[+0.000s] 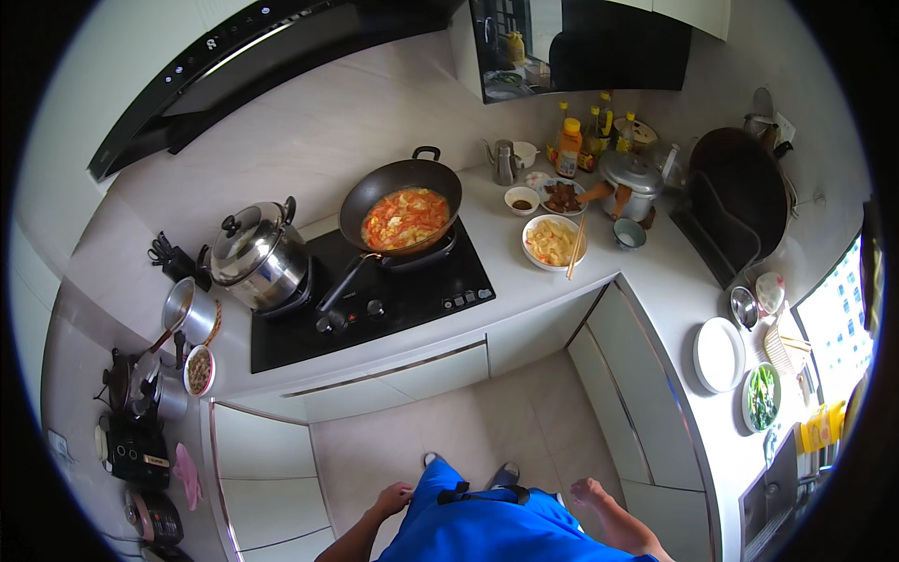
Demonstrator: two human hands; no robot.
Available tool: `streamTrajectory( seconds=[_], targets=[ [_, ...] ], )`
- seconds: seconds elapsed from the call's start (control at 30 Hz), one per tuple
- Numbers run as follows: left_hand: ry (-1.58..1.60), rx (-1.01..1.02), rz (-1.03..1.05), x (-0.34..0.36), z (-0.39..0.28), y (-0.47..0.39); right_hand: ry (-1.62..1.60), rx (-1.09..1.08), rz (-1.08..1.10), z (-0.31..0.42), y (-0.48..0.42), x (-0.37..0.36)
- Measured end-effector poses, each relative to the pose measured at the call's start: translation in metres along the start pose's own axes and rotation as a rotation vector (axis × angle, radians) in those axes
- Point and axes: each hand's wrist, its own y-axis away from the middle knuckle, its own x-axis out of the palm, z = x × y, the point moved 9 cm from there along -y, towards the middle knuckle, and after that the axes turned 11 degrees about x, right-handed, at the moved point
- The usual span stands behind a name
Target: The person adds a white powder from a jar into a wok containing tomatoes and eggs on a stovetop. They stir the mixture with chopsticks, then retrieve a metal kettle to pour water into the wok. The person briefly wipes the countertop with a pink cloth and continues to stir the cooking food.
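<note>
My left hand [395, 497] hangs beside my left thigh, its fingers loosely curled and nothing visible in it. On the other side, my right hand [588, 491] is held away from my body with fingers bent and slightly apart, also without any object. Before me is a black glass cooktop [414, 288]. A wok [352, 204] on its right burner contains a tomato and egg dish [405, 219]; the long handle points toward the front left. On the left burner stands a lidded steel pot [260, 263]. Neither hand touches the cookware.
Right of the cooktop are a bowl of sliced food [551, 241] with chopsticks [576, 249] across its rim, a plate of dark meat [562, 195] and a pressure cooker [630, 183]. Leafy greens [763, 397] lie near the sink [769, 488]. A range hood [239, 77] overhangs the left.
</note>
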Motion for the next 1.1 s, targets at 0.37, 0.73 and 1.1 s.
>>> streamTrajectory(
  seconds=[0.37, 0.73, 1.1],
  targets=[
    [-0.042, -0.075, 0.048, -0.045, -0.002, -0.057, -0.507, 0.211, -0.101, -0.027, -0.049, -0.039],
    [-0.022, 0.104, 0.091, -0.129, -0.040, -0.149, -1.364, 0.560, -1.071, -0.154, 0.018, -0.406],
    [-0.250, 0.104, 0.042, -0.192, -0.015, -0.114, -0.919, 0.640, -1.228, -0.217, -0.016, -0.513]
  ],
)
